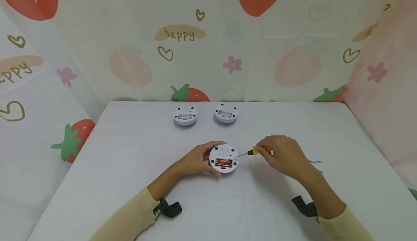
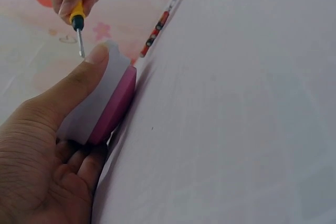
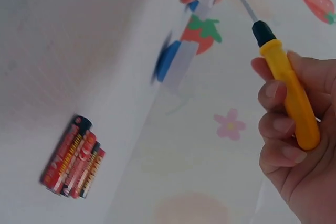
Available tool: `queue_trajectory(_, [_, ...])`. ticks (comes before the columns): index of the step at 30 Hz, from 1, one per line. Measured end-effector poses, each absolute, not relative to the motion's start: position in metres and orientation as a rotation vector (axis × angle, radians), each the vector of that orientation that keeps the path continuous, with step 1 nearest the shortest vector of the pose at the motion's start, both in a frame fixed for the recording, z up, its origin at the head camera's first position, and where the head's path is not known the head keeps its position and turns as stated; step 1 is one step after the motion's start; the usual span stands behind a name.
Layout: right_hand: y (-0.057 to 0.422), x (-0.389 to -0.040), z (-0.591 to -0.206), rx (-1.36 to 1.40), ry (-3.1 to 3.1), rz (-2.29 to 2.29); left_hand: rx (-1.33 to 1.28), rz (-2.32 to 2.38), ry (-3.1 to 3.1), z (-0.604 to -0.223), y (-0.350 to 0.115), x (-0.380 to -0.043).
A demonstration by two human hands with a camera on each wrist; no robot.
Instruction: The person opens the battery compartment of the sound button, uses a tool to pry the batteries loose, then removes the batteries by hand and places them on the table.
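Note:
My left hand [image 1: 197,159] grips a round white device [image 1: 223,149] by its edge, with its underside facing up. Two red batteries [image 1: 224,163] lie in its uncovered compartment, beside a patch of speaker holes. From the left wrist view, the device's lower part [image 2: 116,104] is magenta and the thumb presses on the white side. My right hand [image 1: 285,156] holds a yellow-handled screwdriver [image 3: 291,95] with a dark collar, its fingers curled round the handle. The tip of the shaft [image 1: 241,155] points at the device near the compartment; whether it touches cannot be told.
Two similar devices, one on the left [image 1: 185,116] and one on the right [image 1: 226,113], lie upside down at the table's back, compartments uncovered. Several loose batteries [image 3: 73,158] lie on the table. White flat pieces [image 1: 315,160] are partly behind the right forearm. Patterned cloth walls surround the table.

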State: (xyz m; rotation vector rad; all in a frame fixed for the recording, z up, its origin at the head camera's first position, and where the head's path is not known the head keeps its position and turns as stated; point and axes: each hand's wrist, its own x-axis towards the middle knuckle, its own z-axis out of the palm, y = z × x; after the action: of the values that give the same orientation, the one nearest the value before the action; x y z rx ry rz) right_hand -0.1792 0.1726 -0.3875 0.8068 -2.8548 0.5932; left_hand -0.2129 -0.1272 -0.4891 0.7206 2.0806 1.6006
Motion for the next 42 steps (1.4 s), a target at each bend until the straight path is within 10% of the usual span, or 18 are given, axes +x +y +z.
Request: queue_trajectory(42, [0.163, -0.169, -0.382, 0.943, -2.854, 0.469, 0.705, 1.611, 2.07, -0.487, -0.126, -0.211])
